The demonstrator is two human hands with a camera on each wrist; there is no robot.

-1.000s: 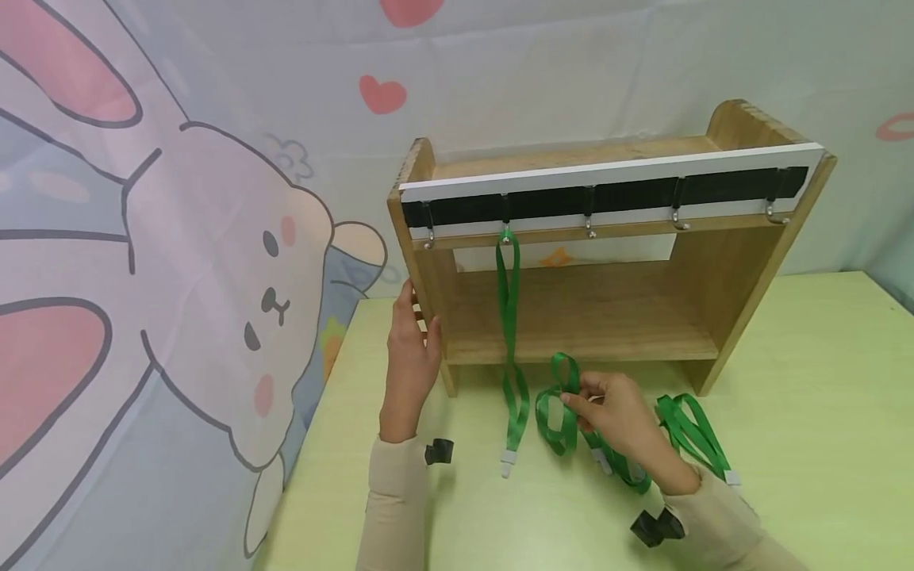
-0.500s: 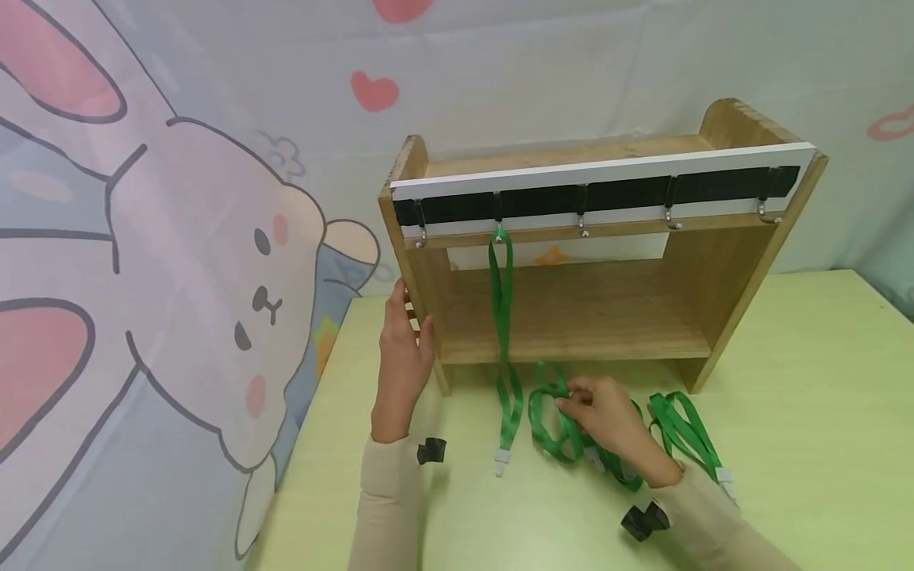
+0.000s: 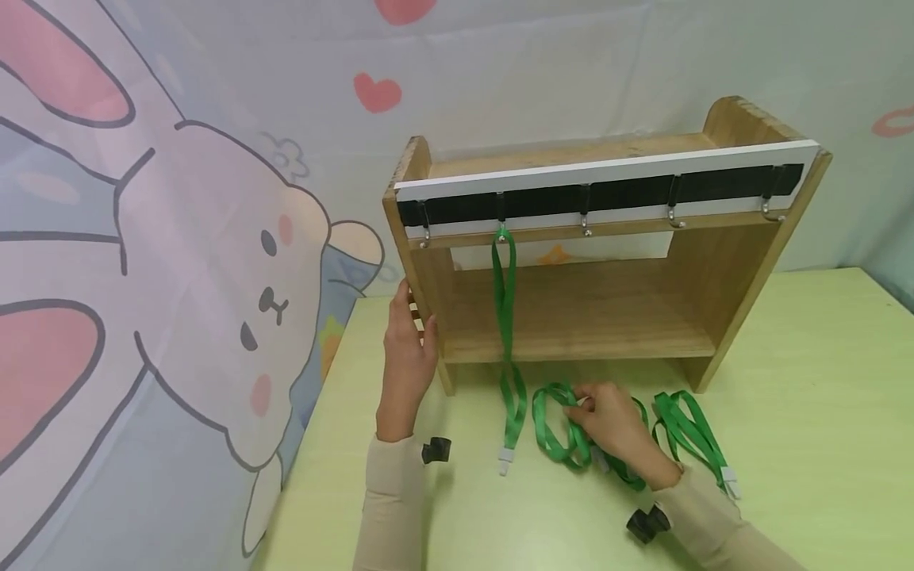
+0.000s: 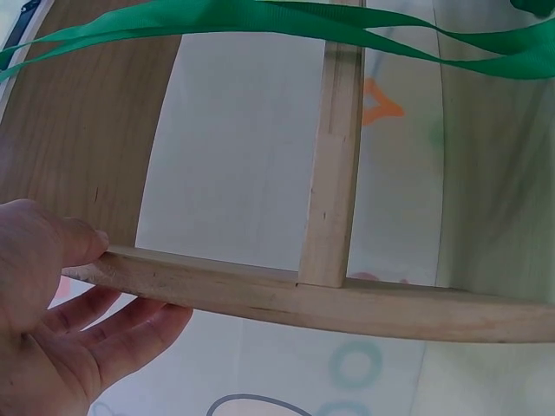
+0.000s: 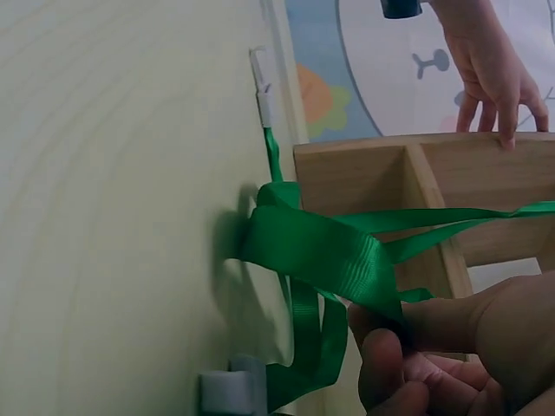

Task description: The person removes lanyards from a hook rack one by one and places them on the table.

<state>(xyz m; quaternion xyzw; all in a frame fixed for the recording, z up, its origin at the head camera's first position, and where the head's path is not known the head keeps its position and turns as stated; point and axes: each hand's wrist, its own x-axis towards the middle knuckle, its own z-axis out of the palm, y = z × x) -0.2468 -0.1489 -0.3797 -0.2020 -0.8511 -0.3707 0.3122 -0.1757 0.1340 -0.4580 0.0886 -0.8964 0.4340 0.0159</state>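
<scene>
My left hand (image 3: 407, 365) holds the left side panel of a wooden shelf (image 3: 585, 309). In the left wrist view, the thumb lies on one face of the panel edge and the fingers on the other. Between thumb and fingers, my right hand (image 3: 616, 424) pinches a looped green lanyard (image 5: 321, 251) low in front of the shelf. Another green lanyard (image 3: 504, 301) hangs from the second hook from the left, its pale clip pointing down. Part of a lanyard (image 3: 630, 476) shows beneath the right hand, mostly hidden by it.
One more folded green lanyard (image 3: 689, 432) lies on the table (image 3: 821, 444) right of my right hand. A white strip with a black band (image 3: 628, 193) carries several metal hooks along the shelf's upper front. A patterned cloth (image 3: 214, 238) stands behind and to the left.
The upper loop of the lanyard in my right hand has dropped and spread lower toward the table. My right hand has sunk slightly; the left hand stays on the panel.
</scene>
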